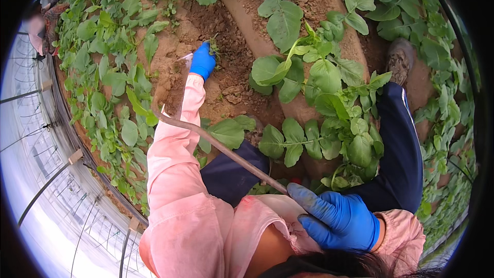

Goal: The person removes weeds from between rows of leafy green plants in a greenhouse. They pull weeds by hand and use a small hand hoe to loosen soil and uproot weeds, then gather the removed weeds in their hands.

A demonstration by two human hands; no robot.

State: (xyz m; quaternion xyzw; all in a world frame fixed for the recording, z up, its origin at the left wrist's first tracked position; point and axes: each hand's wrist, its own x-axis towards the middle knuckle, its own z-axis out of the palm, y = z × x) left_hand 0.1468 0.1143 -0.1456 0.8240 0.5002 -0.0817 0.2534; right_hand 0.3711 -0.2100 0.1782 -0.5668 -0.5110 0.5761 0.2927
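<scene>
My left hand (pixel 203 61), in a blue glove, reaches out to the bare soil (pixel 235 65) and grips a small green weed (pixel 214 47). Low on the right, my right hand (pixel 335 218), also blue-gloved and soiled at the fingertips, is closed around a long-necked hand hoe (pixel 227 152). Its thin shaft slants up to the left and bends sharply over my left forearm. The hoe's head lies beside that forearm, blurred against the brown soil, so its outline is hard to make out. My right palm hides the hoe's grip.
Leafy radish-like plants (pixel 324 77) stand between my knees, and dense greens (pixel 112 81) line the left. A boot (pixel 399 61) rests on the soil at right. Plastic greenhouse sheeting (pixel 50 189) curves along the left edge. Another person (pixel 46 29) is at the far upper left.
</scene>
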